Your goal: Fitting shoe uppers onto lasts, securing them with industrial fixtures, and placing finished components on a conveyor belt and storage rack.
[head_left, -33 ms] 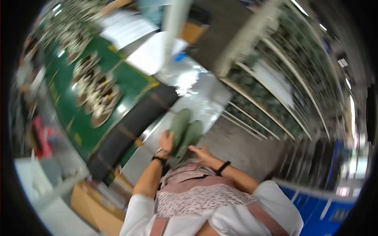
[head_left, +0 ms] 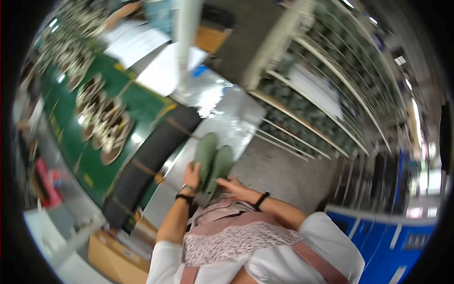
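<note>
Green shoe soles (head_left: 213,163), a pair side by side, lie on the metal table (head_left: 227,118) just beyond the person. The left hand (head_left: 191,174) grips one sole's near end and the right hand (head_left: 231,185) rests fingers on the other; this looks like carrying or placing them, so the next move needs a steady grip.

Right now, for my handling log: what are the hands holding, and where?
Both hands, left hand and right hand, hold a pair of green soles at the near ends.

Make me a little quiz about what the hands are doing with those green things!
1. True or false: the left hand touches the green pieces.
2. What do the green pieces rest on: A) the metal table, B) the floor, C) a chair?
3. What colour are the bins at lower right?

Key: 1 true. 2 A. 3 blue. The right hand also rests at the green pieces.
</note>
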Motion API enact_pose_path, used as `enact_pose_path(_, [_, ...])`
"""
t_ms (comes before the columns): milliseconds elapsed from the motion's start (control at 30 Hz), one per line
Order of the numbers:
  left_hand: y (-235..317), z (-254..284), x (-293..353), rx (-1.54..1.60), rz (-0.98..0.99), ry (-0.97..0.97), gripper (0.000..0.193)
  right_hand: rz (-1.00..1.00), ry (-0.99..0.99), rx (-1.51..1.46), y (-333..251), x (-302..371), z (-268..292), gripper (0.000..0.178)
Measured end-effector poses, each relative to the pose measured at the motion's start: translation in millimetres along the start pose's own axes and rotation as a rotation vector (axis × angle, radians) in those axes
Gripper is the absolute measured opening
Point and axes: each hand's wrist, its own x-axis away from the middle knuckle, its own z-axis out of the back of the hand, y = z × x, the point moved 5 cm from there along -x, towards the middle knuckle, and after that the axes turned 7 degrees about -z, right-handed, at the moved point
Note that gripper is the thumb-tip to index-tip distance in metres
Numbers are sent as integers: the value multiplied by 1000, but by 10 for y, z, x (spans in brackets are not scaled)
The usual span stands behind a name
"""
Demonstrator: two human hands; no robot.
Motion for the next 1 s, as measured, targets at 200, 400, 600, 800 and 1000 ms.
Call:
enact_pose_path(200, [227, -92, 350, 632, 223, -233, 49, 344, 206, 242, -47, 141, -1, 130])
enact_pose_path(400, [1765, -558, 559, 744, -42, -428, 88, 469, 69, -203, -602, 1086, 776, 95])
enact_pose_path(600, [3823, -1139, 7, 100, -786, -326, 93, 728, 246, -290, -1784, 1924, 2192, 106])
enact_pose_path(800, [5212, -2085, -538, -428, -949, 139, 69, 764, 569, 312, -3438, 2365, 3463, 104])
enact_pose_path(1000, [5086, -3177, -1079, -610, -796, -115, 73, 583, 793, 824, -4055, 1414, 4367, 97])
